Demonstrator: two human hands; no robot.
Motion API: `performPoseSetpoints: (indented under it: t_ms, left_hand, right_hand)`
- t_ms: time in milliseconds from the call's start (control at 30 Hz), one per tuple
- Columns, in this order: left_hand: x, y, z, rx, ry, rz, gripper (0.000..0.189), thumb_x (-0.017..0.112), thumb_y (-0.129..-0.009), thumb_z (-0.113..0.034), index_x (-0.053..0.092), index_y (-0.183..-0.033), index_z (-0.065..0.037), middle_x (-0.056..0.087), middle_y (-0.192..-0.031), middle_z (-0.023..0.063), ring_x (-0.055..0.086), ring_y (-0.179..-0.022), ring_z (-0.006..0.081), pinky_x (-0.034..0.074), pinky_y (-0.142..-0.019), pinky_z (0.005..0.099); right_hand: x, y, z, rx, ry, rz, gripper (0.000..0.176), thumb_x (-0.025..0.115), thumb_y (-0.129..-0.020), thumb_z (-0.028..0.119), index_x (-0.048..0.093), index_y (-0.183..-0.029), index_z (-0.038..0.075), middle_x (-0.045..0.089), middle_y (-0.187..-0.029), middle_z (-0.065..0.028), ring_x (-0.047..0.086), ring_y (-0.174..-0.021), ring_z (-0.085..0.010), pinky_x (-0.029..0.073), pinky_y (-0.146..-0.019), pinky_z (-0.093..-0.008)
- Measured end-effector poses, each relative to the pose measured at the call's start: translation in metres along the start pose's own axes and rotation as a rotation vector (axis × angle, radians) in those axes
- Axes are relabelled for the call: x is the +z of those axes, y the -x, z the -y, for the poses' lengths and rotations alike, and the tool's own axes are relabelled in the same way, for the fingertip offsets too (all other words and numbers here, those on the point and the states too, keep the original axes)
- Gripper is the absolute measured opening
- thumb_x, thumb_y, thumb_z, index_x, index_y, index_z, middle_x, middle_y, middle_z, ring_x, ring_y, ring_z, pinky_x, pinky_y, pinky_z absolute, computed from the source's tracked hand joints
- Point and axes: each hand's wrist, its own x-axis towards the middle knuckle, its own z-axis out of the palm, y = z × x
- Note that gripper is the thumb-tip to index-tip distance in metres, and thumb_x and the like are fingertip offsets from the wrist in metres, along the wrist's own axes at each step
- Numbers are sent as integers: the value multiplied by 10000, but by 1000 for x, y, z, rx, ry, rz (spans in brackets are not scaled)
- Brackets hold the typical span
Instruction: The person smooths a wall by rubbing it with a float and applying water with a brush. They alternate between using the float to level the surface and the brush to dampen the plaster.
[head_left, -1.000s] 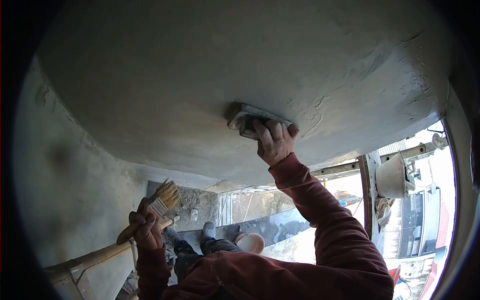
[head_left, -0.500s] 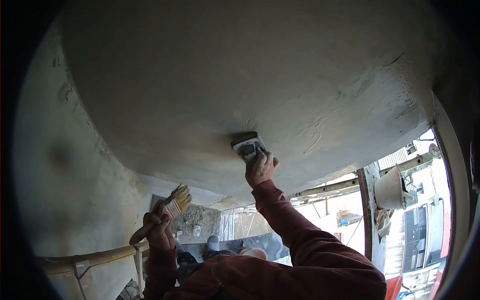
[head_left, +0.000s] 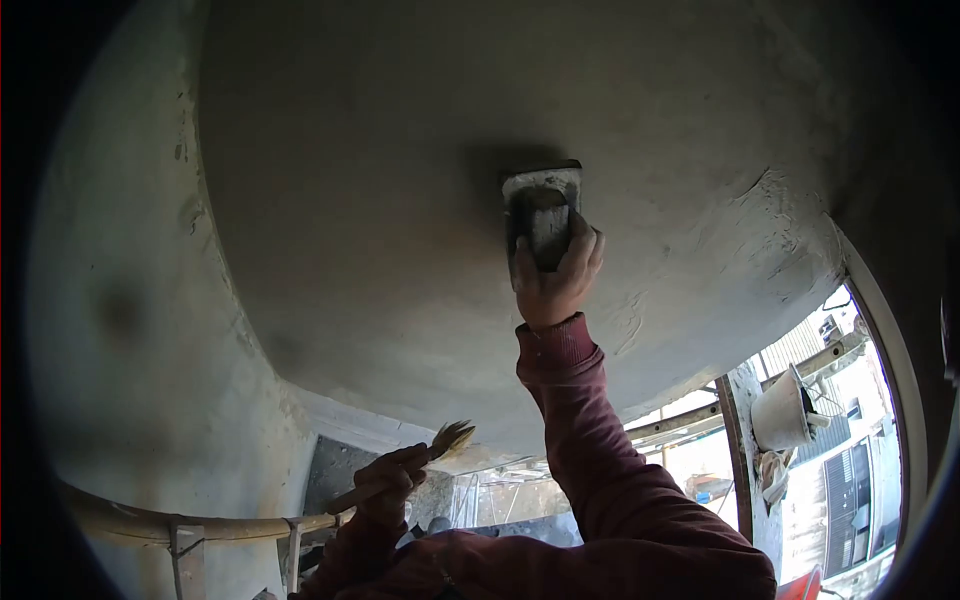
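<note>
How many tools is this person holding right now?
2: a float in the right hand, pressed to the ceiling, and a brush in the left hand, lower down.

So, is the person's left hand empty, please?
No, the left hand grips a wooden-handled bristle brush, while the right hand holds a grey plastering float.

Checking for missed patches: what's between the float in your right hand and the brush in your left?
Head view: only bare, smooth grey plaster lies between the float and the brush; the red sleeve passes just beside that stretch.
</note>
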Motion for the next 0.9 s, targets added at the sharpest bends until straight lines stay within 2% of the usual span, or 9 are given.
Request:
performPoseSetpoints:
  t_ms: [67,133,200,400,467,600,667,800,900]
  left_hand:
    - [-8,-5,0,30,-5,-31,199,672,-701,79,522,-682,-50,598,-1069,235,620,-960,281,543,-760,335]
    - [-20,-8,-8,124,30,-105,207,668,-693,91,523,-677,-56,597,-1072,234,627,-930,279,540,-738,318]
    - [-42,-4,-20,63,-35,-198,212,672,-698,85,521,-671,-60,596,-1084,228,625,-928,263,532,-735,312]
    - [-91,0,-35,3,-129,-403,242,654,-698,83,481,-651,-80,595,-1125,180,611,-863,199,474,-708,290]
    - [-81,-10,-30,16,24,-445,240,647,-688,91,487,-671,-87,593,-1126,183,602,-903,202,466,-746,298]
    - [-59,-27,-25,-27,87,-349,260,642,-677,98,481,-677,-106,592,-1121,193,596,-936,221,459,-764,312]
    - [-65,-26,-36,12,40,-332,266,640,-667,99,473,-673,-108,593,-1118,192,589,-980,234,451,-815,343]
    - [-94,-12,-49,1,73,-429,262,608,-686,97,458,-685,-117,596,-1130,160,558,-1056,242,409,-903,390]
    - [-83,-20,-40,-41,97,-469,256,604,-696,96,468,-701,-120,590,-1143,161,547,-1075,240,415,-890,373]
  right_hand:
    - [27,1,-3,-319,394,20,488,605,-662,48,485,-1134,36,523,-967,-142,533,-838,-265,375,-762,-390]
    - [34,30,-23,-358,393,83,539,618,-626,84,512,-1155,70,525,-944,-97,537,-802,-234,340,-772,-388]
    - [19,43,-39,-666,507,492,523,638,-613,125,557,-1129,114,526,-924,-53,543,-762,-195,335,-792,-382]
    - [3,-56,-13,-580,626,129,565,641,-564,133,558,-1119,70,547,-959,-85,522,-814,-214,307,-739,-379]
    - [28,-49,-9,-426,452,-192,516,609,-629,115,552,-1141,101,521,-903,-70,517,-726,-210,313,-735,-397]
    - [25,39,-40,-670,563,481,476,608,-660,147,554,-1133,125,528,-880,-44,528,-748,-196,335,-755,-398]
    - [-7,20,-45,-703,608,526,472,627,-666,172,555,-1129,115,539,-871,-34,534,-761,-193,329,-759,-390]
    - [-36,-89,-23,-510,636,-83,493,641,-648,173,541,-1113,44,550,-944,-87,524,-761,-237,316,-776,-377]
    - [10,-76,-3,-478,580,-145,516,640,-644,176,527,-1126,31,544,-951,-101,518,-755,-257,318,-777,-379]
